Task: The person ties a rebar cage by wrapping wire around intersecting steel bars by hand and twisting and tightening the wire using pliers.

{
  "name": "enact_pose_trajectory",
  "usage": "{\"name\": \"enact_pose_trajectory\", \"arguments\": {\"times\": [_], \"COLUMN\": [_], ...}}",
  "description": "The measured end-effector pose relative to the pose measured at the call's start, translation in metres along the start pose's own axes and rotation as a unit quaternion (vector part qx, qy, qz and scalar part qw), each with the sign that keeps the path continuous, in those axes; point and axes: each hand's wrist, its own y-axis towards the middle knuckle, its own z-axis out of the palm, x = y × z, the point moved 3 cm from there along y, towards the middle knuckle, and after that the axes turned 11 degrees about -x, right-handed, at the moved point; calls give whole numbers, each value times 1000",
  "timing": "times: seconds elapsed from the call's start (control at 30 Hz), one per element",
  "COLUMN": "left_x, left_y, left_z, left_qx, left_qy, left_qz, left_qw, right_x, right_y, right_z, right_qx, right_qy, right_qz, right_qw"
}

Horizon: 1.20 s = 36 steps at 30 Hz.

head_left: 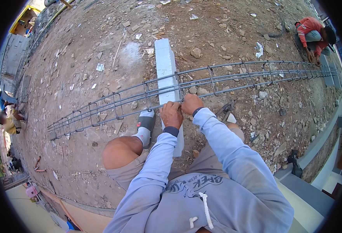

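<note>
A long reinforcing bar cage (212,80), made of steel bars with rectangular stirrups, runs across in front of me. It rests over a pale, long block (166,64) lying on the ground. My left hand (171,114) is closed at the cage's near bar, above the block. Right beside it, my right hand (192,104) makes a fist close to a stirrup and the same bar. Whatever lies between the right fingers is hidden. A dark hand tool (227,108), its kind unclear, lies on the ground to the right of my hands.
A co-worker in a red top (309,33) crouches at the cage's far right end, hands at the bars. Another person in yellow (12,121) is at the far left. Stones and scraps litter the dirt. A low concrete edge (322,132) borders the right side.
</note>
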Motion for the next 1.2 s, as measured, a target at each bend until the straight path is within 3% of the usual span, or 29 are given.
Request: {"name": "enact_pose_trajectory", "arguments": {"times": [0.1,0.47,0.57,0.7,1.1,1.2], "left_x": [0,-2,3,6,7,6], "left_y": [2,16,18,22,21,18], "left_z": [-1,-1,9,11,11,9], "left_qx": [-16,38,36,65,89,96], "left_qy": [6,66,105,102,100,120], "left_qz": [-3,-56,10,26,22,22], "left_qw": [1000,995,994,992,991,988], "right_x": [-4,16,14,17,10,12], "right_y": [0,-5,2,1,1,1], "right_z": [-2,-20,-19,-21,4,4], "right_qx": [19,-24,14,36,-49,-45], "right_qy": [22,-89,-97,-126,-164,-162], "right_qz": [-28,-76,-107,-110,-184,-157], "right_qw": [999,993,989,985,968,973]}}
